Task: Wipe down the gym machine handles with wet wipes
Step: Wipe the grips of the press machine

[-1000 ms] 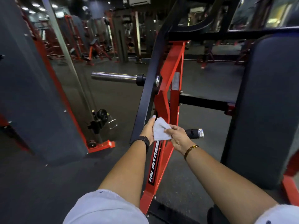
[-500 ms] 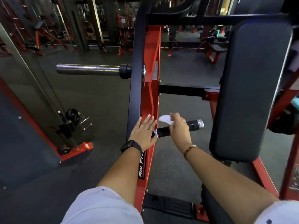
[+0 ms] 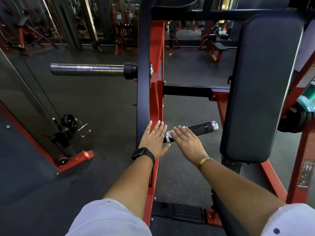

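The wet wipe (image 3: 169, 134) could slip free or bunch up, because the right grip (image 3: 188, 142) only lies flat on it. Its fingers are straight and press the wipe onto the black handle (image 3: 201, 128) rather than wrapping round it. A flat stroke would likely miss the underside and the stretch toward the silver end cap (image 3: 214, 125). The handle may also shift under pressure. The left grip (image 3: 154, 140), fingers straight and holding nothing, rests on the upright frame (image 3: 156, 92) just beside the handle's root. The wipe sits at the handle's near end, under the right grip's fingers, with 1 white edge showing.
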The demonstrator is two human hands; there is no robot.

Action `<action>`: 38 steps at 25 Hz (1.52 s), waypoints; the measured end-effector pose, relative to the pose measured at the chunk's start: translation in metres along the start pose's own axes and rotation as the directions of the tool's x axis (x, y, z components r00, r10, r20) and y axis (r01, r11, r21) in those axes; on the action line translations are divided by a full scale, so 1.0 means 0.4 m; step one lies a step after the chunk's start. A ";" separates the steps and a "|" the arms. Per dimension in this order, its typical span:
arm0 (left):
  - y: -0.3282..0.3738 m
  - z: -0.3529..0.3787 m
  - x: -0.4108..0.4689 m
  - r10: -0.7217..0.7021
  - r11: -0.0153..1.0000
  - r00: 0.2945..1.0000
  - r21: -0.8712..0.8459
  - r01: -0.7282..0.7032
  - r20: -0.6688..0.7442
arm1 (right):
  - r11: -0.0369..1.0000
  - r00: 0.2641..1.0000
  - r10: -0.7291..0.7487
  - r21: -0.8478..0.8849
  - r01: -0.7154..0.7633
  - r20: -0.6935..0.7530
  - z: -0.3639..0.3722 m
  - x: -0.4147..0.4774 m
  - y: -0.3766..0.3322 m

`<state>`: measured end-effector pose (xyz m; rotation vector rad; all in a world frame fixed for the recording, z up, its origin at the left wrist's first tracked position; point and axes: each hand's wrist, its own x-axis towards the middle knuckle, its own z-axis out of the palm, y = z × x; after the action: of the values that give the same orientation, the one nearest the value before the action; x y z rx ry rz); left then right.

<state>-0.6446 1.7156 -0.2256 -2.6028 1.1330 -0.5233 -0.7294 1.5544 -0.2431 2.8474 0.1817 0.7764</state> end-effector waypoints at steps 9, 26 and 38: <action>-0.004 -0.011 0.002 0.036 0.999 0.999 -0.035 -0.036 0.000 | 0.999 0.997 0.015 -0.042 -0.018 -0.076 -0.012 -0.034 0.055; -0.010 -0.022 -0.012 0.107 0.992 0.994 -0.066 -0.106 0.018 | 0.998 1.000 -0.019 0.056 0.018 0.012 -0.014 -0.015 -0.070; 0.004 -0.039 -0.007 0.078 0.991 0.996 -0.108 -0.074 0.034 | 0.999 0.999 0.002 0.043 0.000 -0.050 -0.019 -0.054 -0.026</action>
<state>-0.6541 1.7152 -0.2126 -2.6344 1.2749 -0.4063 -0.7525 1.5622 -0.2494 2.8699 0.2066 0.8551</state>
